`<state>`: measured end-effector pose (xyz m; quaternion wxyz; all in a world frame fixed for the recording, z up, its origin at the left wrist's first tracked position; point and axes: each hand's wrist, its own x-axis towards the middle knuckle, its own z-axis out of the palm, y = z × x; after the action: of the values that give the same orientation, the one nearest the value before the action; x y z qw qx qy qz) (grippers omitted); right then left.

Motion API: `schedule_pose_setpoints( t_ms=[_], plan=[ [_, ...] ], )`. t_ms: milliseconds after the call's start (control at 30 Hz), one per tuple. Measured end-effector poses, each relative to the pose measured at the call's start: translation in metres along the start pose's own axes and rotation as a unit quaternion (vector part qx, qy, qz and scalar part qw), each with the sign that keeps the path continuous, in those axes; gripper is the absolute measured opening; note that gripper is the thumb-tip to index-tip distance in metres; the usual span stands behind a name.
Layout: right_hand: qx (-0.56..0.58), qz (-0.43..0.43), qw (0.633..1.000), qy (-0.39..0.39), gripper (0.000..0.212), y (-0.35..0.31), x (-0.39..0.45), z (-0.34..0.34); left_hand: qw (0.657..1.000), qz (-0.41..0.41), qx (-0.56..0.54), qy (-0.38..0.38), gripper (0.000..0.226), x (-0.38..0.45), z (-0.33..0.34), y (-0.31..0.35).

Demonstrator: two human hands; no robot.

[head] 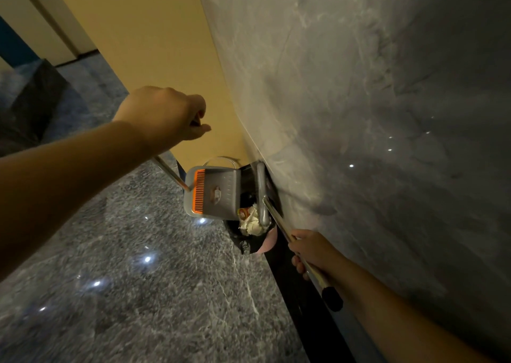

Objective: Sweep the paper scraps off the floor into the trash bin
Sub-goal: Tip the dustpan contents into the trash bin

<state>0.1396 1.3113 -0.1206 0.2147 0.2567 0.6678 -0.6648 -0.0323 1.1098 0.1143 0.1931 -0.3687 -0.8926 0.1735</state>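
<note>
Left hand (166, 113) has its fingers curled tight round the top of the dustpan (214, 192) handle, tipping the grey pan with the orange comb right over the trash bin (249, 241). Right hand (312, 249) is wrapped around the broom (264, 194) pole, broom head up against the marble wall (373, 100). Paper scraps (250, 221) sit crumpled in the black-bagged bin on the shiny floor (138, 293).

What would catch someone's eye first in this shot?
Centre frame, the grey dustpan with an orange comb edge is tipped over the black-lined trash bin, where crumpled white paper scraps lie. The left hand grips its metal handle; the right hand holds the metal broom pole beside the grey marble wall.
</note>
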Motion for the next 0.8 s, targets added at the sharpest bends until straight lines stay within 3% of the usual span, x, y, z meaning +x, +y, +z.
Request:
schedule_pose_setpoints(
  t_ms=[433,567,800],
  plan=[
    [-0.019,-0.006,1.000,-0.012,0.024,-0.015,-0.022,0.020,0.996,-0.084,-0.037,0.016,0.039,-0.038,-0.011,-0.034],
    [-0.023,-0.021,0.999,-0.006,0.016,-0.026,-0.036,0.039,0.993,-0.112,-0.038,0.005,0.036,-0.069,-0.006,-0.048],
    [-0.064,-0.047,0.997,-0.012,0.030,-0.032,-0.050,0.096,0.981,-0.185,-0.054,0.022,0.032,-0.150,0.006,-0.081]
  ],
)
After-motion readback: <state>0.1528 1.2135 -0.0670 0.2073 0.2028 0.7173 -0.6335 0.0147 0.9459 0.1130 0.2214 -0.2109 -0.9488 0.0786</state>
